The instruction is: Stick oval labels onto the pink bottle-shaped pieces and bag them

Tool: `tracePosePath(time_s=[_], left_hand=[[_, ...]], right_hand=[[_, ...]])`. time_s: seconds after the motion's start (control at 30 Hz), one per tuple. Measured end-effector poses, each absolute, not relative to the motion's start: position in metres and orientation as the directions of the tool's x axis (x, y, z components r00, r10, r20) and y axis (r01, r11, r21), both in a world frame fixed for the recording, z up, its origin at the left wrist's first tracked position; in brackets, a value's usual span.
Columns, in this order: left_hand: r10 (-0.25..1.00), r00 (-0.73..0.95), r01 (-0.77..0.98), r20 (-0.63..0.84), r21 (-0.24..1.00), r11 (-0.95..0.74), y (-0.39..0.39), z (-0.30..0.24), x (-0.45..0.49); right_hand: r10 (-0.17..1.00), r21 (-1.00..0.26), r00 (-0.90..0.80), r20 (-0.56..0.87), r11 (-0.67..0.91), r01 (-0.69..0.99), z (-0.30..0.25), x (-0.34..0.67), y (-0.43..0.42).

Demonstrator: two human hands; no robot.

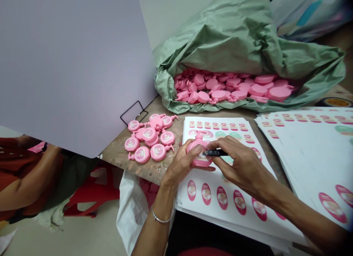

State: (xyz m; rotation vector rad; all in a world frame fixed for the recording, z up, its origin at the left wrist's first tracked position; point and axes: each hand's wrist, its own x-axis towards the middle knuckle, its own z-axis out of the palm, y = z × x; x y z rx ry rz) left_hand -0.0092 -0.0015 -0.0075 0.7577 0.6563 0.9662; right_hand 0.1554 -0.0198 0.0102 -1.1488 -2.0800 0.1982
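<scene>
My left hand (178, 164) grips a small pink pump-bottle toy (199, 161), its pump pointing away from me, with the thumb on its front face. In my right hand (242, 162) is a slim black tool (216, 152) that looks like tweezers, its tip against the bottle's face over a pale label partly hidden by fingers. Both hands are above a stack of printed sticker sheets (199, 207) with oval and small pink labels. Left of them, several labelled pink pump bottles (142, 154) lie in a loose cluster on the table.
A green sack (220, 46) full of pink bottles (219, 95) lies open at the back. More sticker sheets (309, 156) are at right, near a tape roll (335, 102). A large pale panel (74, 64) blocks the left. Another person's arm (30, 178) and a red stool (93, 191) show beyond.
</scene>
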Motion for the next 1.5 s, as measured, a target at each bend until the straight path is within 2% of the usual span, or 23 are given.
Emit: tracePosePath(time_s=[0.27,0.7,0.87,1.0,1.2,1.27,1.33,1.4,1.5], left_hand=[[0.801,0.588,-0.417,-0.112,0.807,0.419,0.0,-0.012,-0.019],[0.868,0.471,-0.415,-0.157,0.829,0.375,-0.007,-0.026,-0.015],[0.852,0.486,-0.384,-0.195,0.828,0.409,-0.005,-0.026,-0.015],[0.863,0.456,-0.353,-0.217,0.846,0.399,-0.005,-0.026,-0.011],[0.902,0.396,-0.404,-0.171,0.85,0.338,-0.006,-0.028,-0.005],[0.896,0.402,-0.405,-0.19,0.84,0.36,-0.005,-0.026,-0.004],[0.888,0.412,-0.408,-0.202,0.831,0.378,-0.004,-0.022,-0.003],[0.877,0.437,-0.408,-0.198,0.826,0.389,-0.004,-0.018,0.0],[0.845,0.499,-0.403,-0.19,0.813,0.421,-0.004,-0.014,0.004]], right_hand=[[0.788,-0.485,-0.357,0.502,0.598,0.638,0.014,0.158,-0.021],[0.919,-0.643,-0.294,0.261,0.393,0.657,0.007,0.159,-0.016],[0.914,-0.656,-0.296,0.278,0.406,0.636,0.008,0.159,-0.015],[0.877,-0.582,-0.324,0.355,0.478,0.657,0.004,0.156,-0.015],[0.796,-0.292,-0.298,0.528,0.499,0.816,-0.004,0.152,-0.024],[0.774,-0.251,-0.275,0.57,0.483,0.839,-0.006,0.153,-0.027],[0.779,-0.315,-0.241,0.579,0.486,0.815,-0.007,0.155,-0.029],[0.81,-0.44,-0.188,0.555,0.478,0.76,-0.008,0.158,-0.029],[0.854,-0.569,-0.08,0.513,0.408,0.714,-0.008,0.166,-0.027]])
